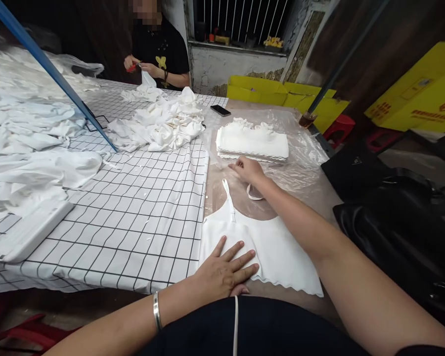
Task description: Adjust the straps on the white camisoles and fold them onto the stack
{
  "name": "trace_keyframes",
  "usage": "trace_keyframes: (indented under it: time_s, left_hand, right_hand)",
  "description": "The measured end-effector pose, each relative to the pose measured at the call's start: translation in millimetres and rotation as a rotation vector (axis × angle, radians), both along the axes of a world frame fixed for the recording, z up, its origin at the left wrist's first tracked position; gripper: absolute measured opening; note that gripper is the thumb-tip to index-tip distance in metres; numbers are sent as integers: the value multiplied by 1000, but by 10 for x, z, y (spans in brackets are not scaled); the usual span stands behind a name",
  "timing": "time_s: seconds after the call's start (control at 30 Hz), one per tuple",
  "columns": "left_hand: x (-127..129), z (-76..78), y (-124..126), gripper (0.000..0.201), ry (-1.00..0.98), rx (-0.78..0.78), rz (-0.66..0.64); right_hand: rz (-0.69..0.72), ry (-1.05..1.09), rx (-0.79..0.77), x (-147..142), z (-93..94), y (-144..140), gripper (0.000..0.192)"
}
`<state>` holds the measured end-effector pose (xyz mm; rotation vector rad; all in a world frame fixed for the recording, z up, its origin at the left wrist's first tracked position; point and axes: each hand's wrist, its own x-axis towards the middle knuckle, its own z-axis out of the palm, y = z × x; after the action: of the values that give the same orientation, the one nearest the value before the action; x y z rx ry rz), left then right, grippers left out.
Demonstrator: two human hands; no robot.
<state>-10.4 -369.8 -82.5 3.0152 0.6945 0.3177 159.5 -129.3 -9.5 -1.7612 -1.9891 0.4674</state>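
A white camisole (241, 230) with thin straps and a wavy hem lies spread on the plastic-covered table in front of me. My left hand (226, 269) rests flat on its lower left part, fingers spread. My right hand (247, 169) is beyond the neckline with its fingers curled together; whatever may be between them is hidden. One strap (228, 198) stretches upward on the left side. Another strap (252, 194) loops out beside my right wrist, partly behind the forearm. Just past my right hand sits a stack of folded white garments (252, 143).
Loose white garments (163, 121) lie heaped on the checked tablecloth (133, 212), with larger piles (25, 123) at left. A blue pole (52, 64) slants across. A phone (220, 110) lies farther back. Opposite, a person (163, 54) holds red-handled snips and white cloth. Black bags (385, 232) stand right.
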Motion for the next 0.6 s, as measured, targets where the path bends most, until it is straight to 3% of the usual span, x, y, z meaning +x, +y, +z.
trace_keyframes:
  time_s: [0.1,0.2,0.37,0.43,0.6]
  left_hand:
    - [23,75,27,55,-14,-32,-14]
    - [126,177,79,57,-54,-56,-53]
    - [492,332,164,64,-92,-57,-191]
    - [642,337,182,64,-70,-68,-243]
    - [789,188,179,66,-7,-97,-283]
  right_hand:
    - [-102,36,72,312,164,-33,24]
    - [-78,5,50,600,210,-127,22]
    - [152,13,-237,784,-3,-391,19]
    - [183,38,-319,781,-85,-447,19]
    - [-48,116,-260,890,-41,-367,6]
